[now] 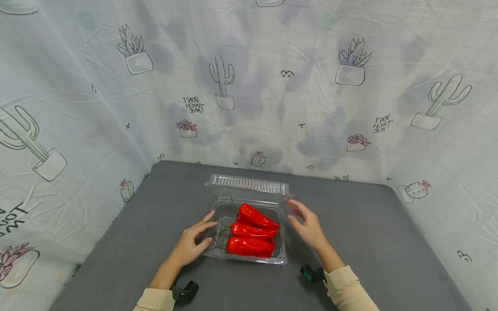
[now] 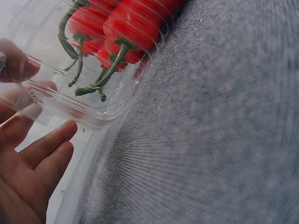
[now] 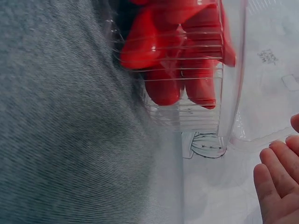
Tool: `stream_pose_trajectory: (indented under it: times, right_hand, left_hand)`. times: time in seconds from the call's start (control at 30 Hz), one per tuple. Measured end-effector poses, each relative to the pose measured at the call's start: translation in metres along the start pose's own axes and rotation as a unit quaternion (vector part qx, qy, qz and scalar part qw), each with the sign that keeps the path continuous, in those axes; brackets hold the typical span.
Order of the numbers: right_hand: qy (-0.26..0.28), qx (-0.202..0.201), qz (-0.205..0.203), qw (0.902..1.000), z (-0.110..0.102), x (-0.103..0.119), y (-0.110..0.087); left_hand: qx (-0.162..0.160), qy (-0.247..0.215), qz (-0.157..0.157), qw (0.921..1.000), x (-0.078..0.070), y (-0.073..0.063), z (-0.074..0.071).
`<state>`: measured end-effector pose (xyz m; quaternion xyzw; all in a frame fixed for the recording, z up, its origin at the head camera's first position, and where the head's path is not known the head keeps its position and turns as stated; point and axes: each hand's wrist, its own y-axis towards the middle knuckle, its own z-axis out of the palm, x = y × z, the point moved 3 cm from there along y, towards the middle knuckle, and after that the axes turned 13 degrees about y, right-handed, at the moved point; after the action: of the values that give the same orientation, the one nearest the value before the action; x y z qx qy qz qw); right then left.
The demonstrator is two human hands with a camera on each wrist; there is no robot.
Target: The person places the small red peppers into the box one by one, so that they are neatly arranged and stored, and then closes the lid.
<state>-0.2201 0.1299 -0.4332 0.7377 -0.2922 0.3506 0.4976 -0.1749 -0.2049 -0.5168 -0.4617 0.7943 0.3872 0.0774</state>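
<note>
A clear plastic clamshell box (image 1: 284, 255) sits on the grey table with its hinged lid (image 1: 249, 183) raised at the back. Several long red peppers (image 1: 250, 246) lie in it, their green stems (image 2: 112, 72) pointing left. My left hand (image 1: 187, 245) is at the box's left side, fingers spread around the rim; thumb and fingertips show beside the clear wall in the left wrist view. Whether they touch the plastic is hard to tell. On the other side, my right hand (image 1: 309, 224) has its fingers extended near the lid's right hinge corner and holds nothing.
The grey tabletop (image 1: 350, 224) spreads around the box. Behind it and along both sides hangs a pale curtain (image 1: 264, 86) printed with cacti. A dark device (image 1: 186, 293) sits at the left wrist, and another (image 1: 311, 274) at the right.
</note>
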Motion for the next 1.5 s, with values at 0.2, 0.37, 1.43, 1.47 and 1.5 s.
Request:
stream_pose_trajectory:
  times: [0.2,0.37,1.43,1.47,1.5]
  right_hand:
    - [-0.006,-0.019,0.023,0.9995,0.002,-0.001,-0.007]
    - [0.001,-0.018,0.04,0.999,0.004,-0.004,-0.014]
    - [-0.049,0.064,0.008,0.9967,0.005,-0.045,-0.043]
    - [-0.057,0.074,-0.001,0.9957,0.005,-0.044,-0.044]
    - [-0.067,0.083,-0.011,0.9943,0.004,-0.044,-0.044]
  left_hand:
    - [0.0,0.009,0.001,1.0,-0.002,0.0,-0.001]
    - [0.004,0.024,-0.014,0.9996,-0.003,0.001,-0.001]
    - [0.024,-0.27,0.04,0.9617,0.001,0.003,-0.007]
    - [0.023,-0.277,0.034,0.96,0.002,0.002,-0.007]
    - [0.023,-0.286,0.027,0.9575,0.002,0.002,-0.008]
